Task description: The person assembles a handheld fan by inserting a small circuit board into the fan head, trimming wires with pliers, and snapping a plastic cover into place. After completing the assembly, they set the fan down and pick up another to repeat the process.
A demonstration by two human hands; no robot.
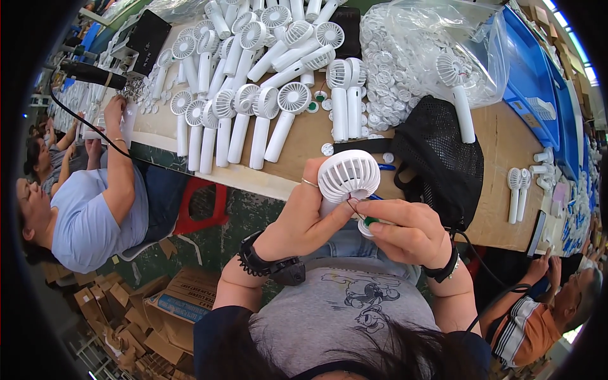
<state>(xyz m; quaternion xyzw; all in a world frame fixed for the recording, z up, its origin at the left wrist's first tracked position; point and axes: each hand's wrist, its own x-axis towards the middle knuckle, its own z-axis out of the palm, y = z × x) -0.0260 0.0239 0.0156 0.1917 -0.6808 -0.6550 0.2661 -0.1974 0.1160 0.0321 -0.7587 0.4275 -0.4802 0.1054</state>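
The white hand fan (348,172) is in the person's grip over their lap, just off the near edge of the surface (497,136), with its slatted head turned up. The fingers of the left hand (301,221) are closed around it, and most of its handle is hidden. The fingers of the right hand (410,233) are nearly together, pinching a small round white piece with a green part (367,227) just below the head. Thin dark wires (353,208) run between the fan and that piece.

The work on this fan looks partway along: the wires appear to be joined at both ends, but the round piece hangs outside the fan, so fitting it in place seems left to do. The fingers cover the joints, so whether these are sound cannot be told.

Beyond, a near row of white fans (294,97) lies on the surface, with a larger heap of fans (253,35) behind it. Which of these are finished cannot be told. Two green discs (313,107) lie to the right of the row. Farther right, many loose white discs (386,79) spill out, so plenty of parts appear unused.
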